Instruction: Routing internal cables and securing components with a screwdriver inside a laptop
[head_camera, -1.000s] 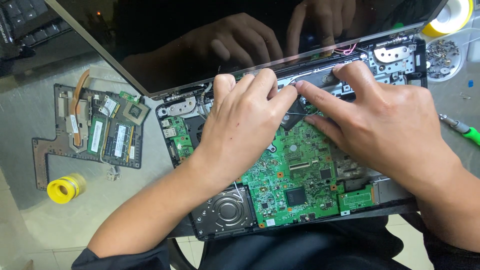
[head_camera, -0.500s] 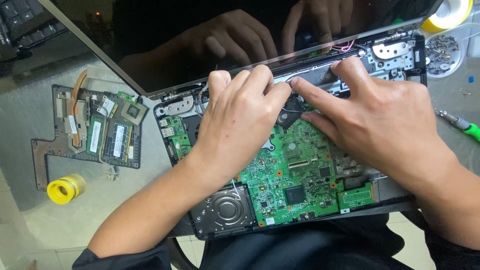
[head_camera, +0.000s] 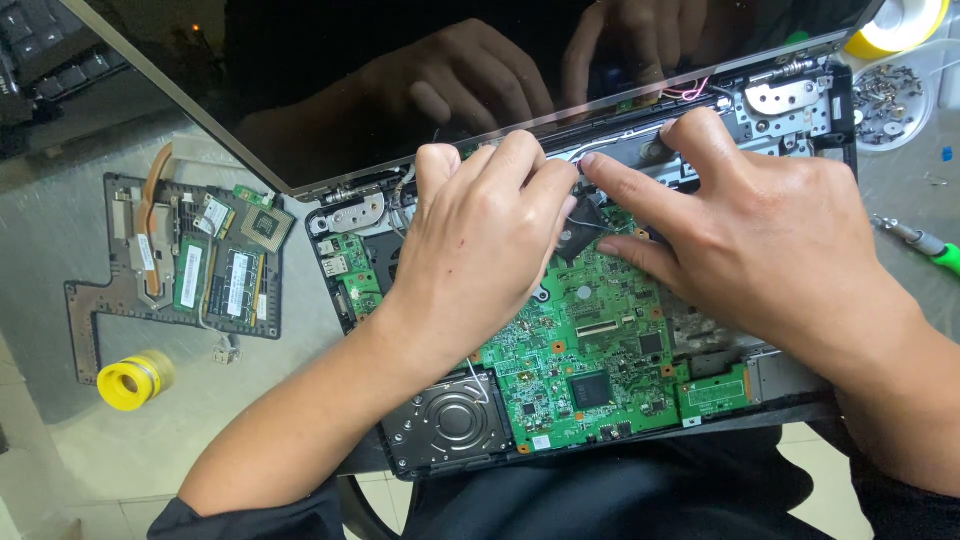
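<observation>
An opened black laptop base (head_camera: 800, 385) lies on the grey worktop (head_camera: 60, 290), its green circuit board (head_camera: 590, 350) bared. Both hands rest on the board's far edge, beside the dark tilted screen (head_camera: 300, 80). The left hand (head_camera: 480, 245) curls its fingers down by the hinge; the right hand (head_camera: 770, 240) spreads flat, seemingly steadying the base. Neither grips anything visible. Left of the base lie a removed panel with memory sticks (head_camera: 190, 265) and a yellow tape roll (head_camera: 128, 381).

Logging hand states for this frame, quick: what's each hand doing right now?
Left hand: fingers curled, tips pressed at the hinge edge above the green motherboard; any grip cannot be told.
Right hand: open, fingers spread flat on the laptop base, holding nothing.
</observation>
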